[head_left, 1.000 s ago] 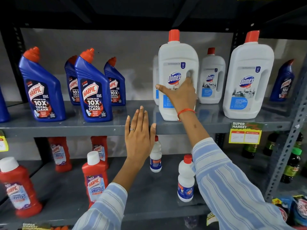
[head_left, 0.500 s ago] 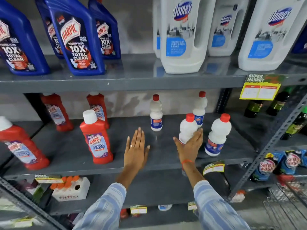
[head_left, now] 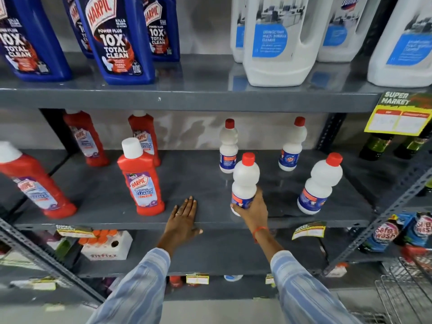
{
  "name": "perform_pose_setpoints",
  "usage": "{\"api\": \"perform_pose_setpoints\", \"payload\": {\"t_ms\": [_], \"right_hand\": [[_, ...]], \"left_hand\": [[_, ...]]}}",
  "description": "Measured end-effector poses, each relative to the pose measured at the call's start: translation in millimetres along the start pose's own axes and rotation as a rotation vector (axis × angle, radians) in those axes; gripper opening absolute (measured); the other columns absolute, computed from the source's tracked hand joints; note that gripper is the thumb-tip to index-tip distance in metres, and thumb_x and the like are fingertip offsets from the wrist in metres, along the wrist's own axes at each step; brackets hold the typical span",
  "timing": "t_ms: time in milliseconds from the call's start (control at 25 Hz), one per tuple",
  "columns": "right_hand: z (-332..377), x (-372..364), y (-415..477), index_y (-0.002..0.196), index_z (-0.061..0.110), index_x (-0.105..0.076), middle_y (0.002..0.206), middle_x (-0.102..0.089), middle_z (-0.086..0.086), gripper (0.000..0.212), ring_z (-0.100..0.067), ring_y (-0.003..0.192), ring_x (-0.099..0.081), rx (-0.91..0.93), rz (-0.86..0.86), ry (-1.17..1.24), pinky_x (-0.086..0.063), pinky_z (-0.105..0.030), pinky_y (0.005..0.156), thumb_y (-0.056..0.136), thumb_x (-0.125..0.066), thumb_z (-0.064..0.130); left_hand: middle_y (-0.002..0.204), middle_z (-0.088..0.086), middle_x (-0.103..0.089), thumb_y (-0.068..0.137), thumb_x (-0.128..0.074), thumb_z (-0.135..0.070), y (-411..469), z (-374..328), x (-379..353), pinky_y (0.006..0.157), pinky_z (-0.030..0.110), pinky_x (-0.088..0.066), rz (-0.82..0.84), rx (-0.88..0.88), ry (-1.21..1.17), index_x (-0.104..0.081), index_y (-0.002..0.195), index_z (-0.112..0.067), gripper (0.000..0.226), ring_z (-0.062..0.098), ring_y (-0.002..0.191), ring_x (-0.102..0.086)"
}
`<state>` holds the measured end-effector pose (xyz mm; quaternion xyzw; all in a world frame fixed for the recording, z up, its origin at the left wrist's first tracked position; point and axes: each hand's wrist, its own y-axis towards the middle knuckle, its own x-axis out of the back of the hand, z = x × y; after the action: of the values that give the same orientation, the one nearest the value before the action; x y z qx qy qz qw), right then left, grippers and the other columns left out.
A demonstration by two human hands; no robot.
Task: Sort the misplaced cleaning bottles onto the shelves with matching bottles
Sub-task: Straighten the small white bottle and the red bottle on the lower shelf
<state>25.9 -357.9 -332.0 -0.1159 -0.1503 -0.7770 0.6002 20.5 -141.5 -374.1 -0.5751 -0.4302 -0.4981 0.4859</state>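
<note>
**Small white bottle, gripped low at its base**

Small white plastic bottle with a red screw cap and a blue-and-red label (head_left: 245, 183) stands near the front edge of the grey metal middle shelf (head_left: 205, 183), with the right hand (head_left: 253, 212) wrapped around its lower body. The fingers (head_left: 238, 205) curl over the label band; the waisted neck and cap rise clear above them. Whether its foot touches the shelf or is just lifted, I cannot tell.

Left of those fingers, the left hand (head_left: 183, 217) lies flat and spread on the shelf lip, holding nothing. Beyond the fingertips and to their right stand three matching white bottles (head_left: 319, 185), so this one seems already among its kind.

Judging by its size, it should be light, rigid plastic, smooth and perhaps slippery on the glossy label. A low hold leaves the top free to tip; the pinched waist above the fingers looks like the steadier grip.
</note>
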Motion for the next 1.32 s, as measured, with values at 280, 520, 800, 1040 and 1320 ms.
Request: {"api": "perform_pose_setpoints", "payload": {"t_ms": [280,520,800,1040,1320], "right_hand": [[-13,-18,-15,0.124,0.01,-0.044,0.126,-0.06,-0.013,0.071,-0.03,0.109,-0.061,-0.021,0.102,-0.119,-0.051,-0.038,0.091,0.066,-0.082,0.025],[-17,-22,-16,0.123,0.007,-0.046,0.123,-0.061,-0.015,0.07,-0.03,0.107,-0.061,0.003,0.075,-0.146,-0.051,-0.038,0.09,0.066,-0.082,0.024],[-25,-30,-15,0.124,0.007,-0.046,0.123,-0.06,-0.015,0.07,-0.029,0.108,-0.06,-0.007,0.036,-0.089,-0.049,-0.034,0.088,0.065,-0.082,0.021],[-27,-38,-17,0.128,0.009,-0.043,0.127,-0.058,-0.015,0.076,-0.03,0.113,-0.058,-0.019,0.004,-0.095,-0.049,-0.039,0.093,0.065,-0.082,0.023],[24,-106,-85,0.12,0.006,-0.049,0.118,-0.049,-0.021,0.07,-0.025,0.11,-0.047,-0.04,-0.613,0.146,-0.041,-0.036,0.097,0.067,-0.073,0.044]], "left_hand": [[0.159,0.008,0.01,0.088,-0.053,-0.051,1,2,-7,0.117,0.039,0.002,-0.023,0.004,-0.032,0.008,0.149,-0.009,0.096,0.021,0.146,0.006],[0.159,0.008,0.009,0.088,-0.052,-0.052,4,2,-9,0.117,0.04,0.001,-0.023,0.006,-0.028,0.007,0.149,-0.01,0.095,0.022,0.146,0.006],[0.159,0.006,0.01,0.087,-0.054,-0.051,3,2,-6,0.118,0.04,0.0,0.005,0.003,-0.045,0.008,0.149,-0.01,0.097,0.02,0.146,0.007],[0.159,0.007,0.011,0.087,-0.054,-0.05,3,3,-6,0.117,0.04,0.002,0.007,-0.014,-0.089,0.008,0.149,-0.01,0.097,0.021,0.145,0.008],[0.156,0.01,-0.021,0.093,-0.048,-0.038,-33,32,22,0.117,0.039,-0.004,-0.434,-0.239,-0.024,-0.024,0.146,-0.005,0.067,0.021,0.145,-0.013]]}}
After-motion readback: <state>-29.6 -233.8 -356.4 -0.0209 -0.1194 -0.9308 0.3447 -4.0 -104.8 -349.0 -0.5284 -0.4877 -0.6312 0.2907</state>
